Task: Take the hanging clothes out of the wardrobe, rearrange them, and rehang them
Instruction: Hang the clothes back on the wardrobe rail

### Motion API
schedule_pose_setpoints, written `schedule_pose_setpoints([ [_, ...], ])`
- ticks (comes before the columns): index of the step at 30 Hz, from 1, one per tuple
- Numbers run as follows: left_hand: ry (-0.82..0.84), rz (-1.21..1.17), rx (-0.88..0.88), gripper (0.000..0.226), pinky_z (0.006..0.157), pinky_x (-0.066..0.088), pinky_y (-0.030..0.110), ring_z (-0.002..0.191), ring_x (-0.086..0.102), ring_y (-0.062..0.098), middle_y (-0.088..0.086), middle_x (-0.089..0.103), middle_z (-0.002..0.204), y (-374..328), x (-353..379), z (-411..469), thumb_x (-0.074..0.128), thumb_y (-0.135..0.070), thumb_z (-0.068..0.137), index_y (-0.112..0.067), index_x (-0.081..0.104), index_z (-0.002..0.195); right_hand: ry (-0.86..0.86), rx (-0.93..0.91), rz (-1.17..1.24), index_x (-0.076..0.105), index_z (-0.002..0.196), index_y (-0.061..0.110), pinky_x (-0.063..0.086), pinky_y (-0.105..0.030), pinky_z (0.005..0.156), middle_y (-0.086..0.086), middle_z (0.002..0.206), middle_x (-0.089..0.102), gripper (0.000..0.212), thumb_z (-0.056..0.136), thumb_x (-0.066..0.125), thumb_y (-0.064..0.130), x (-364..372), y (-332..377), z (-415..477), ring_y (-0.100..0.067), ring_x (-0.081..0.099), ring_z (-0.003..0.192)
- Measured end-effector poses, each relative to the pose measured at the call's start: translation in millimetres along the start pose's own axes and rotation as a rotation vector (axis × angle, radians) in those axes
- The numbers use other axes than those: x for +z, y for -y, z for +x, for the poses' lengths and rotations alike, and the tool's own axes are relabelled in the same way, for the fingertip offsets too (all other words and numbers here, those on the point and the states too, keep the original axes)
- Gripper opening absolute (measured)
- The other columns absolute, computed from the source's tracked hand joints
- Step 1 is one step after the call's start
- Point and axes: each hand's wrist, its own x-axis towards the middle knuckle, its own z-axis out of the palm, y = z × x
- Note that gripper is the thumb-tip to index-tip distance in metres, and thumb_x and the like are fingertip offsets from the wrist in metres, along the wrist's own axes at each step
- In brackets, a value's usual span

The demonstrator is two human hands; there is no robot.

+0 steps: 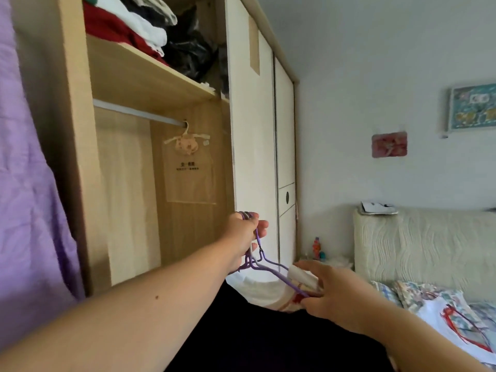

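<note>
My left hand (pixel 243 233) grips the hooks of several purple hangers (pixel 264 261) in front of the open wardrobe (pixel 75 146). White and dark garments (pixel 265 292) hang from them, below my arms. My right hand (pixel 331 296) holds the shoulder end of the hangers and the white cloth there. The wardrobe's metal rail (pixel 139 112) is nearly bare; only a small pale hanger with a clear bag (pixel 189 162) hangs at its right end.
Folded clothes and a black bag (pixel 188 44) fill the shelf above the rail. A purple cloth (pixel 24 197) hangs at the far left. White sliding doors (pixel 255 146) stand right of the opening. A bed with a padded headboard (pixel 424 245) lies at the right.
</note>
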Motion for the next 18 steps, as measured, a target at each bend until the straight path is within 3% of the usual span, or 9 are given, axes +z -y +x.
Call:
schedule_pose_setpoints([
  [4,-0.033,0.034,0.07,0.016,0.057,0.039,0.024,0.068,0.06,0.009,-0.003,0.067,0.075,-25,-6,70,0.04,-0.015,0.101,-0.018,0.051,0.089,-0.001,-0.054,-0.001,0.033,0.127,0.058,0.04,-0.007,0.053,0.022,0.089,0.052,0.062,0.072,0.059,0.048,-16,-1,80,0.005,0.055,0.069],
  [10,-0.086,0.108,0.176,0.016,0.057,0.04,0.023,0.065,0.059,0.007,-0.003,0.066,0.075,-56,-25,174,0.042,-0.018,0.101,-0.018,0.052,0.089,-0.074,-0.128,-0.015,0.032,0.128,0.058,0.035,-0.008,0.053,0.024,0.087,0.048,0.064,0.071,0.061,0.064,-22,7,201,0.006,0.05,0.068],
  [18,-0.187,0.199,0.276,0.023,0.063,0.041,0.025,0.068,0.06,0.008,-0.008,0.066,0.074,-79,-71,328,0.043,-0.022,0.1,-0.02,0.053,0.08,-0.151,-0.228,-0.001,0.038,0.126,0.054,0.039,-0.011,0.057,0.022,0.088,0.053,0.065,0.067,0.063,0.065,-3,25,372,0.002,0.053,0.072],
])
